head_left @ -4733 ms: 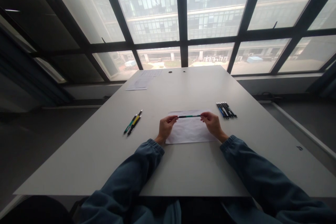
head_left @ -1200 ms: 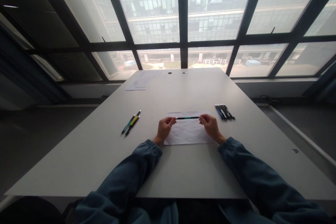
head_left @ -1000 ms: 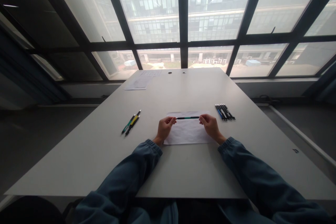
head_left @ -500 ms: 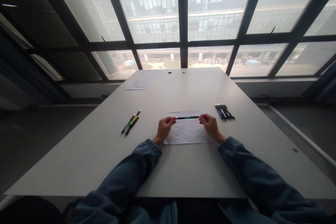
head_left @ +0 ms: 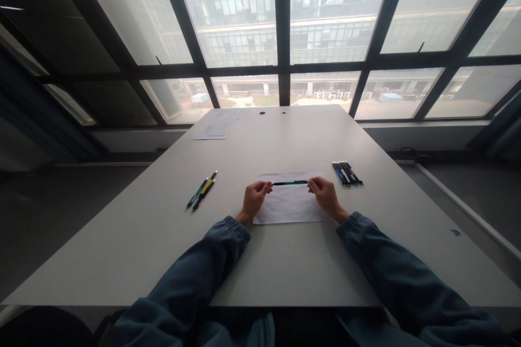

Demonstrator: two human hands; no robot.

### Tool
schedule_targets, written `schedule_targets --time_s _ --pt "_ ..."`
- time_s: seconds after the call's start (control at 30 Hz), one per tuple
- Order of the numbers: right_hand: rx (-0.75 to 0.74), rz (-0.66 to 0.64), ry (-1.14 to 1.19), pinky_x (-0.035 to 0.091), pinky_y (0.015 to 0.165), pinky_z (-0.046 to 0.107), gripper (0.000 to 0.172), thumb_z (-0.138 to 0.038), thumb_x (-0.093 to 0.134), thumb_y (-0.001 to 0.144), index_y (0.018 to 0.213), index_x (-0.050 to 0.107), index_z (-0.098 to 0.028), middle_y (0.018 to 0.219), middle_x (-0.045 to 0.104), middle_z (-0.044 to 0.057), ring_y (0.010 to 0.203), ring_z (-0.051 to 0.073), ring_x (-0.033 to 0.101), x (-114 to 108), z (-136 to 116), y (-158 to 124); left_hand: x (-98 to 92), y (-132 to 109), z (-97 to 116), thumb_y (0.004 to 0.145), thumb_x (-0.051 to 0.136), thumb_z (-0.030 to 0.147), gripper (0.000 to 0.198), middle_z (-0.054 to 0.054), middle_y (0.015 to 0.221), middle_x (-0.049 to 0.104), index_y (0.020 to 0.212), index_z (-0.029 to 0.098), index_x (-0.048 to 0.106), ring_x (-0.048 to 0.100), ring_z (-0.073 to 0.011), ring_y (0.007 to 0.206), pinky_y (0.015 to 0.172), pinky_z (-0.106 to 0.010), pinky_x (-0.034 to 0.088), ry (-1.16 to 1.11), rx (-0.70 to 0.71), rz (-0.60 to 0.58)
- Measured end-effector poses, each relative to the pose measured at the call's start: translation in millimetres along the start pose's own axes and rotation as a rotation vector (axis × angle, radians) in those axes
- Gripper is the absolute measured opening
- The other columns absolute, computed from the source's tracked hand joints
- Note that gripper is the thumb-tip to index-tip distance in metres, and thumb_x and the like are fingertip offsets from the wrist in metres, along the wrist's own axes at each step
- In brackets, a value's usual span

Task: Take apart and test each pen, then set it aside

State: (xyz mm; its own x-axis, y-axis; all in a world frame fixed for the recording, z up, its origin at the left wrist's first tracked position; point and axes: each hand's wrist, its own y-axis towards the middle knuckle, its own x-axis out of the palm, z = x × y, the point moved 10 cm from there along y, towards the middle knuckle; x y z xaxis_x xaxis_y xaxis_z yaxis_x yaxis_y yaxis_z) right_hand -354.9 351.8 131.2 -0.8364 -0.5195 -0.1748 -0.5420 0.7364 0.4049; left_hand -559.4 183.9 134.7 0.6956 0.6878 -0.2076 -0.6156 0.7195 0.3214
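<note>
A black and green pen (head_left: pixel 290 182) is held level over a white sheet of paper (head_left: pixel 290 206). My left hand (head_left: pixel 254 198) pinches its left end between thumb and fingers. At the other end, my right hand (head_left: pixel 323 195) is closed on the pen in the same way. Left of my hands lie a green and black pen (head_left: pixel 197 193) and a yellow and black pen (head_left: pixel 204 195), side by side and slanted. To the right, several pens (head_left: pixel 347 173), mostly black and one blue, lie in a close row.
All this is on a long white table (head_left: pixel 163 260) reaching toward large windows. Printed sheets (head_left: pixel 209 129) lie at its far left corner. Two small dark round things (head_left: pixel 262 113) sit near the far edge. A small dark mark (head_left: pixel 455 232) shows at the right.
Almost nothing differs. Both hands keep the pen in the same place over the paper, and the whole view has shifted very slightly.
</note>
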Motion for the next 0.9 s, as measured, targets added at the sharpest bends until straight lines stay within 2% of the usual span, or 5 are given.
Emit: schedule_targets --time_s 0.9 --pt "0.008 -0.025 -0.01 0.05 0.056 0.028 0.036 -0.051 0.06 0.087 0.077 0.066 -0.017 0.067 0.067 0.005 0.058 0.017 0.063 2.5 2.5 -0.4 -0.8 -1.0 -1.3 0.086 0.063 0.046 0.036 -0.005 0.067 0.069 0.072 0.014 0.071 0.065 -0.0166 0.064 0.066 -0.026 0.049 0.012 0.008 -0.006"
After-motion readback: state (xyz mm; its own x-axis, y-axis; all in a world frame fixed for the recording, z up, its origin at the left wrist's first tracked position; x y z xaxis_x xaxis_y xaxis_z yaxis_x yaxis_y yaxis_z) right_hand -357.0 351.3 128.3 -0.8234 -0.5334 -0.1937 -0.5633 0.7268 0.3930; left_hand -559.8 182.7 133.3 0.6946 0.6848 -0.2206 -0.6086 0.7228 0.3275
